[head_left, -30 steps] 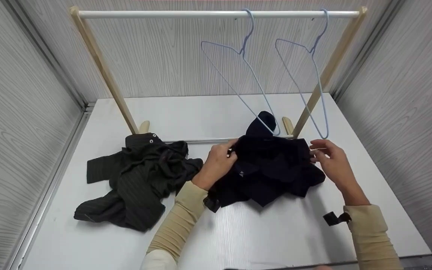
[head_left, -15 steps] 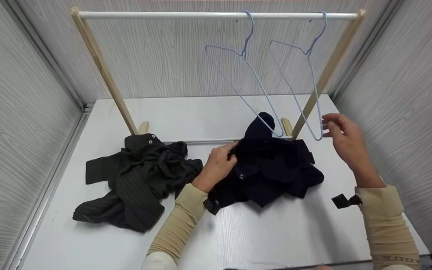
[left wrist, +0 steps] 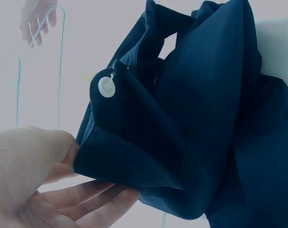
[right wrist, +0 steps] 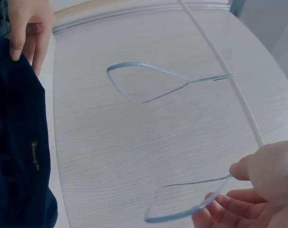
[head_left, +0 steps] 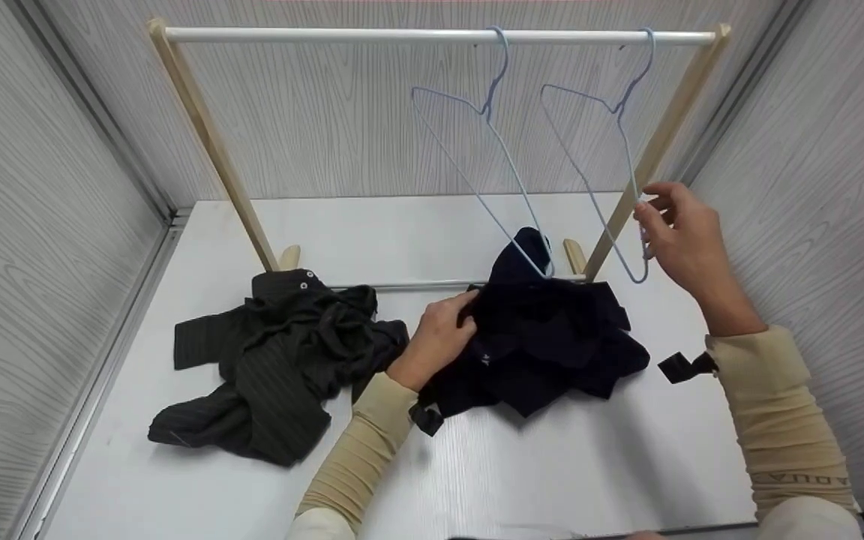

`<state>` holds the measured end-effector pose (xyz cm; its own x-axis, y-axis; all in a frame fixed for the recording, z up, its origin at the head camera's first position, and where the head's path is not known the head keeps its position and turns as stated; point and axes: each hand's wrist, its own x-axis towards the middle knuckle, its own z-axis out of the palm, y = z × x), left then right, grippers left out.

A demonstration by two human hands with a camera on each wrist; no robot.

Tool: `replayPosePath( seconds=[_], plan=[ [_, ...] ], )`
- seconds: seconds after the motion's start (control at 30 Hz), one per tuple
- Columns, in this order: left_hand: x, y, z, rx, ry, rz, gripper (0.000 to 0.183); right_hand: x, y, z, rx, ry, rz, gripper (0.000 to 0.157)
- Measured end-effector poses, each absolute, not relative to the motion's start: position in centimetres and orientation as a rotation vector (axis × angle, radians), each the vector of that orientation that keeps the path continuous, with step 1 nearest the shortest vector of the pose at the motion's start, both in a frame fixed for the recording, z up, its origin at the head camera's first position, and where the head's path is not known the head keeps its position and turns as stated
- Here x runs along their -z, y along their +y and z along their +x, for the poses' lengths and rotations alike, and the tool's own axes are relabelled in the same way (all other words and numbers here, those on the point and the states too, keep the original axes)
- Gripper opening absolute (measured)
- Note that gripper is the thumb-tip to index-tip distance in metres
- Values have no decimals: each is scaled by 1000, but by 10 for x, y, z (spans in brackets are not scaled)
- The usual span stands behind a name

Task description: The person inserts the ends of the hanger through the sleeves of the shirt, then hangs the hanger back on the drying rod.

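Observation:
A crumpled navy shirt (head_left: 552, 349) lies on the table, and my left hand (head_left: 439, 334) pinches its upper left edge. A white button (left wrist: 106, 87) shows on the dark cloth in the left wrist view, just above the thumb and fingers. My right hand (head_left: 691, 240) is up at the right-hand blue wire hanger (head_left: 616, 109). Its thumb and fingers close around the hanger's right side wire, as the right wrist view also shows. That hanger's hook is still over the rail (head_left: 342, 35).
Another blue hanger (head_left: 487, 112) hangs to the left, its lower corner in front of the shirt. A dark striped garment (head_left: 274, 367) is heaped at the left of the white table (head_left: 477, 480). Wooden posts (head_left: 211, 142) carry the rail; panelled walls enclose three sides.
My right hand has left the navy shirt's right side, risen to the right-hand hanger and taken its side wire. The hangers have swung slightly. My left hand stays on the shirt.

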<state>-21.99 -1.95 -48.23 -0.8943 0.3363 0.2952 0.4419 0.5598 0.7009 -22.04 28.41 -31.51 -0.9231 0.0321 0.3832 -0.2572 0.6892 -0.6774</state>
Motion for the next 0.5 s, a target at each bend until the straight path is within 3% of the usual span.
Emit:
replayPosePath(
  seconds=[0.5],
  plan=[
    [487,-18,-218,1283,-2703,-646,46,314,279,-232,-1198,-2574,247,22]
  ],
)
